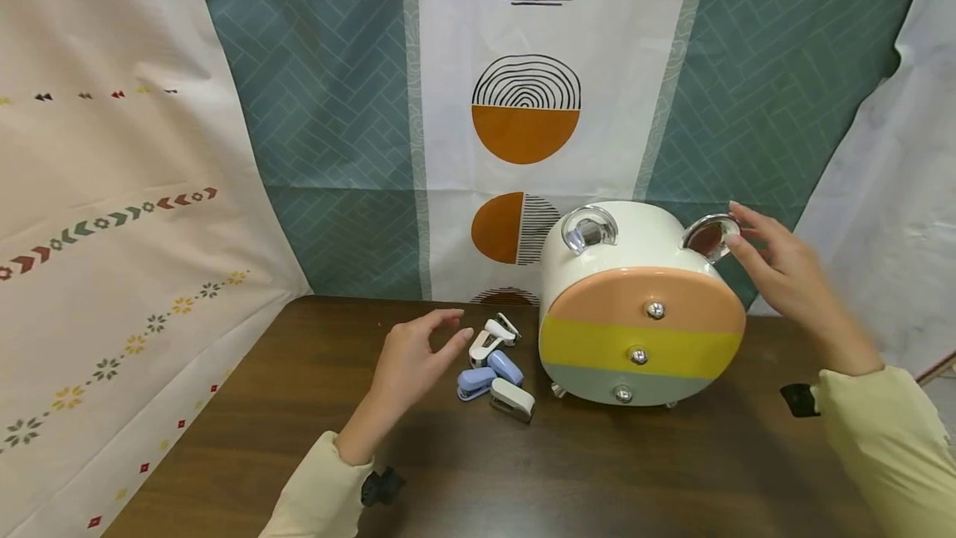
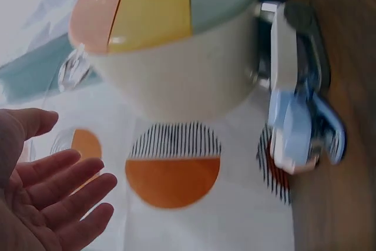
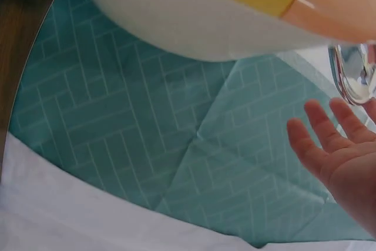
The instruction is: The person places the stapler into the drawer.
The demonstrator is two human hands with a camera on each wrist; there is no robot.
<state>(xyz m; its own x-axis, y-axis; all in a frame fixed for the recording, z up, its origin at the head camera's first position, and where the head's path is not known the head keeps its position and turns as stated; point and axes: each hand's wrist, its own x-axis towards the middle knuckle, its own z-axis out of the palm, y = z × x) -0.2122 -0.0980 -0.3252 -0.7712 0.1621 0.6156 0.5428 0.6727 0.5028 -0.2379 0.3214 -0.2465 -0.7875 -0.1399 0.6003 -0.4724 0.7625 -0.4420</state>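
Several mini staplers lie in a cluster on the table: white ones point(image 1: 512, 395) and light blue ones point(image 1: 504, 367). My left hand point(image 1: 409, 362) hovers just left of them, fingers parted and holding nothing; the left wrist view shows its loosely spread fingers point(image 2: 73, 204). Right of the staplers stands a rounded white cabinet point(image 1: 627, 231) with orange, yellow and green drawer fronts, silver knobs and two silver ear-like rings. At the right-hand ring point(image 1: 702, 232) is my right hand point(image 1: 780, 268), thumb and forefinger on either side of its edge. Its other fingers point(image 3: 320, 124) are extended.
A patterned cloth point(image 1: 343, 106) hangs behind the dark wooden table point(image 1: 314, 372), close to the cabinet's back. Pale cloth point(image 1: 112, 231) borders the left side, and more white cloth point(image 1: 889, 214) hangs at the right.
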